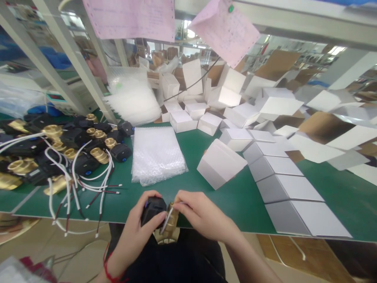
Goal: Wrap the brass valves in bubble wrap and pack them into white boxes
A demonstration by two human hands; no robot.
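Note:
At the table's front edge my left hand (140,222) is closed around the black housing of a motorized ball valve (153,210). The valve's brass body (171,224) points toward my right hand. My right hand (198,210) is closed, its thumb and fingers pinched at the brass end, on what looks like the valve's white cable (167,220), which lies across the brass. The fingers hide part of the cable. Just beyond my hands lie a stack of bubble-wrap bags (157,155) and an open white box (220,165), which is tilted.
Several motorized valves (73,137) with white cables crowd the left side. A row of closed white boxes (290,188) stands at right. More white boxes (182,120) are heaped behind, beside a bubble-wrap pile (132,98). Pink papers (226,31) hang overhead.

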